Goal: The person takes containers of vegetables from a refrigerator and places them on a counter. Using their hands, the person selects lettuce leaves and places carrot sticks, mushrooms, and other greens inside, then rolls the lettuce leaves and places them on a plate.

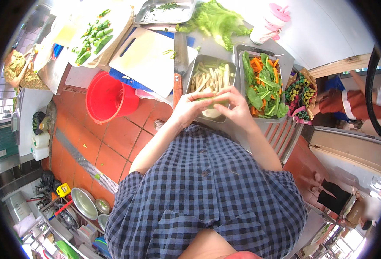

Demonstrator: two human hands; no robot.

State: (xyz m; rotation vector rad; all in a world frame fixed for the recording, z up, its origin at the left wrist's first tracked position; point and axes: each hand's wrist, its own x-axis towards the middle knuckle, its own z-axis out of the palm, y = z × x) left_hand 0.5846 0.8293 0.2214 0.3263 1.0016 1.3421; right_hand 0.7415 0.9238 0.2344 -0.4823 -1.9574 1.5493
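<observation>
My left hand [186, 108] and my right hand [237, 108] meet at the table's near edge. Between their fingertips they pinch a small pale-green vegetable piece [207, 100], partly covered by the fingers; its exact kind does not show. Just beyond and beneath them is a metal tray [216, 58] of pale vegetable sticks [205, 78], with something round and whitish at its near end. Right of it, a second metal tray [241, 71] holds green leaves [268, 82] and orange carrot strips [256, 64].
Left of the trays lie a cleaver [180, 56] and a cutting board [147, 58]. Farther back are lettuce [216, 21], a lidded cup [270, 26], a shallow tray [186, 15] and a platter of green rolls [96, 39]. A red bucket [100, 97] stands on the floor.
</observation>
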